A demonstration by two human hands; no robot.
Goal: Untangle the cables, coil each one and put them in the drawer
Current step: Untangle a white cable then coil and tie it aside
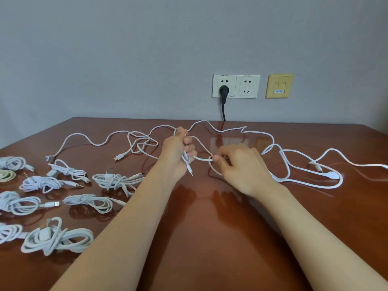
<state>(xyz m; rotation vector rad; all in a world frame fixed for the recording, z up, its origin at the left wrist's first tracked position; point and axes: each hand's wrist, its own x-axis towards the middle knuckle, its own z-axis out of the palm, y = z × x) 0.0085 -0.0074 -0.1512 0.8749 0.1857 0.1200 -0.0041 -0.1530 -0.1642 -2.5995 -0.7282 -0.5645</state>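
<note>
Hands (178, 152) (241, 166) grip cable (202, 158) mid-table (210, 238); bundles (56, 236) left.

You're in an ordinary room, an office or a home study; which one, you cannot tell. A glossy reddish-brown wooden table (199, 238) butts against a plain grey wall (126, 59). At 1 o'clock on the wall sit two white power sockets (241, 87), a black plug (224, 90) in the left one, and a yellowed data-port plate (279, 85). At 9 o'clock lie bundled white cables (42, 183).
</note>
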